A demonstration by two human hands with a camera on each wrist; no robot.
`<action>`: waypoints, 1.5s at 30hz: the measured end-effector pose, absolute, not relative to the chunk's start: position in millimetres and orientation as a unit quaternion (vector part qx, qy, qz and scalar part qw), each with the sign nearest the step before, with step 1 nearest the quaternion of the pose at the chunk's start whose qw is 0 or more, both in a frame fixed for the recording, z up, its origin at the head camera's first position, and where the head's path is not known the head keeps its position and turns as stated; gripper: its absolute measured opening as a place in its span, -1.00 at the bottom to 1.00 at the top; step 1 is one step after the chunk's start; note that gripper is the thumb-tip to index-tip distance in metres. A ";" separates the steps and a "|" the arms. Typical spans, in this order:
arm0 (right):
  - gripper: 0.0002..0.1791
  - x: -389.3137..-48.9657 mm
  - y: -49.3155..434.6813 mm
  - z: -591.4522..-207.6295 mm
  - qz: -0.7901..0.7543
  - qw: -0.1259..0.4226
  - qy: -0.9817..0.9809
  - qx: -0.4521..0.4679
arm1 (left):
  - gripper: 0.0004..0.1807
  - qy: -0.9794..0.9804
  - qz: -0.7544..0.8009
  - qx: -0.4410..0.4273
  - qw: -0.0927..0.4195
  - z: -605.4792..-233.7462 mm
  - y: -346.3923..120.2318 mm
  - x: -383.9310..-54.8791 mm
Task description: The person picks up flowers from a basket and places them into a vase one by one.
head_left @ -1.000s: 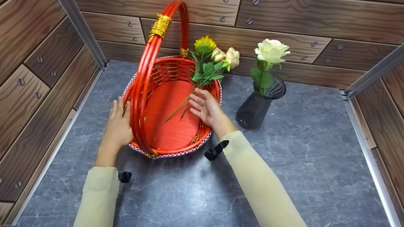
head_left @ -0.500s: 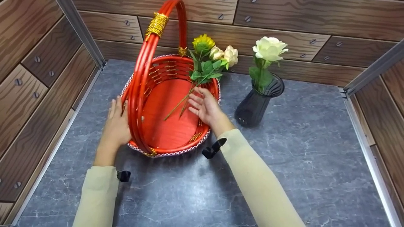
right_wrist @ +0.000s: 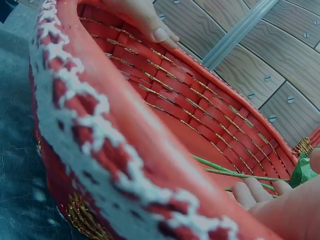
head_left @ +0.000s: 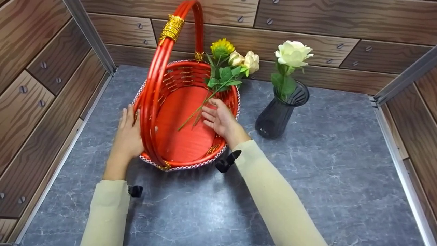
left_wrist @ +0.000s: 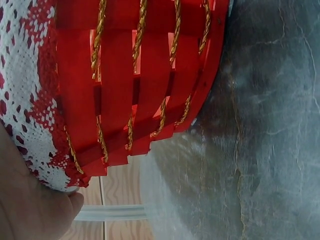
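Since the previous head views, the person's right hand [head_left: 220,119] has eased slightly leftward, towards the centre of the frame, into the red basket [head_left: 186,148]. The basket stands left of centre, its handle [head_left: 160,58] arching up to the top edge. The right hand's fingers are spread apart and close on nothing; just beside them are two thin green stems [head_left: 189,119], and whether a fingertip touches one the pictures do not settle.

Little else differs: the yellow flower [head_left: 222,47] and the pale peach flowers [head_left: 251,62] remain near the upper middle, leaning out over the basket's upper-right rim, with the stems slanting down inside. The flowers therefore seem to lie in the basket unheld, the change amounting to a small shift of one hand.

At centre left, the left hand [head_left: 127,141] stays on the basket's rim, apparently steadying it; whether it is clamped there cannot be told. The dark vase [head_left: 275,118], right of centre, holds a white flower [head_left: 294,54] well apart from both hands
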State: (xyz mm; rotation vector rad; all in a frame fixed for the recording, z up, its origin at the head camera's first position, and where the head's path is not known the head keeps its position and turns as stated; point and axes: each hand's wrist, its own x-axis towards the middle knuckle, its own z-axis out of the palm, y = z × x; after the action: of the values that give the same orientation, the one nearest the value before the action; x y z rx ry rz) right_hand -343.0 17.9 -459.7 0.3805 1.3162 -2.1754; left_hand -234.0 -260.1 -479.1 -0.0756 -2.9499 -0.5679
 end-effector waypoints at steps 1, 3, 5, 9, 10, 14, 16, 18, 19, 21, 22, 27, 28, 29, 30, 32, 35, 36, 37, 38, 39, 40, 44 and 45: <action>-0.42 -343.2 17.7 -459.9 -0.810 0.286 0.492 0.141 | -0.09 -0.980 -0.188 -0.025 0.069 -479.0 -260.2 -233.8; -0.40 -344.2 17.4 -460.5 -0.809 0.295 0.490 0.139 | -0.10 -0.980 -0.187 -0.025 0.069 -478.8 -260.5 -233.6; -0.40 -345.3 17.2 -461.1 -0.810 0.304 0.482 0.139 | -0.11 -0.980 -0.186 -0.025 0.069 -478.7 -260.7 -233.4; -0.38 -346.7 17.3 -462.7 -0.813 0.317 0.465 0.148 | -0.12 -0.979 -0.191 -0.025 0.067 -478.7 -260.8 -232.9; -0.37 -346.9 17.5 -463.0 -0.814 0.318 0.461 0.152 | -0.12 -0.979 -0.193 -0.024 0.066 -478.7 -260.5 -232.8; -0.40 -347.2 18.9 -462.9 -0.825 0.313 0.440 0.168 | -0.10 -0.979 -0.194 -0.023 0.065 -479.3 -260.1 -232.8; -0.46 -347.5 19.2 -462.6 -0.835 0.306 0.423 0.172 | -0.10 -0.979 -0.193 -0.025 0.069 -480.3 -260.4 -233.2; -0.55 -347.9 19.3 -462.1 -0.845 0.302 0.408 0.169 | -0.09 -0.978 -0.191 -0.029 0.073 -480.7 -260.4 -233.3; -0.58 -347.9 19.3 -461.7 -0.848 0.300 0.405 0.166 | -0.09 -0.978 -0.190 -0.031 0.076 -481.0 -260.5 -233.4; -0.65 -347.9 19.1 -461.4 -0.853 0.298 0.399 0.156 | -0.09 -0.978 -0.191 -0.033 0.078 -481.4 -260.8 -233.6; -0.66 -347.8 19.2 -461.3 -0.856 0.298 0.396 0.148 | -0.09 -0.978 -0.191 -0.033 0.078 -481.3 -260.8 -233.7; -0.74 -347.9 20.2 -462.4 -0.863 0.293 0.394 0.115 | -0.08 -0.978 -0.192 -0.032 0.073 -481.4 -260.9 -234.8; -0.75 -348.1 20.5 -462.8 -0.864 0.291 0.395 0.111 | -0.08 -0.978 -0.191 -0.030 0.072 -481.5 -260.9 -235.0; -0.77 -348.3 20.6 -462.8 -0.865 0.289 0.395 0.110 | -0.08 -0.978 -0.192 -0.030 0.070 -481.7 -260.8 -235.1; -0.77 -348.5 20.8 -462.9 -0.867 0.287 0.392 0.110 | -0.08 -0.978 -0.192 -0.030 0.069 -481.7 -260.7 -235.1; -0.74 -348.9 21.3 -463.0 -0.871 0.284 0.385 0.109 | -0.09 -0.979 -0.192 -0.029 0.068 -481.9 -260.7 -235.1; -0.72 -349.8 21.6 -462.9 -0.878 0.280 0.371 0.112 | -0.10 -0.978 -0.193 -0.028 0.069 -482.5 -260.9 -235.2; -0.73 -350.1 21.6 -462.9 -0.881 0.278 0.367 0.112 | -0.11 -0.978 -0.193 -0.028 0.070 -482.6 -261.1 -235.3; -0.74 -350.3 21.6 -462.9 -0.882 0.277 0.365 0.112 | -0.11 -0.979 -0.191 -0.028 0.071 -482.8 -261.3 -235.4; -0.75 -350.4 21.5 -462.8 -0.882 0.276 0.366 0.112 | -0.12 -0.979 -0.191 -0.028 0.071 -482.9 -261.3 -235.5; -0.76 -350.5 21.5 -462.8 -0.882 0.274 0.366 0.111 | -0.12 -0.979 -0.190 -0.029 0.072 -482.9 -261.3 -235.6; -0.76 -350.3 21.5 -462.5 -0.883 0.273 0.366 0.110 | -0.12 -0.979 -0.188 -0.029 0.073 -482.9 -261.3 -235.6; -0.74 -349.4 20.8 -462.2 -0.883 0.267 0.371 0.103 | -0.11 -0.980 -0.180 -0.029 0.074 -482.9 -261.4 -235.5; -0.73 -349.1 20.7 -462.1 -0.883 0.265 0.374 0.102 | -0.10 -0.981 -0.177 -0.029 0.076 -483.1 -261.4 -235.6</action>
State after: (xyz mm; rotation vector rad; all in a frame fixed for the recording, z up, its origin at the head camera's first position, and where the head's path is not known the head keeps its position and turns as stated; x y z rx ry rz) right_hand -349.1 20.7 -462.1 0.2743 1.0090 -2.3855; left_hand -235.6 -261.4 -483.1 -0.0882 -2.9414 -0.5304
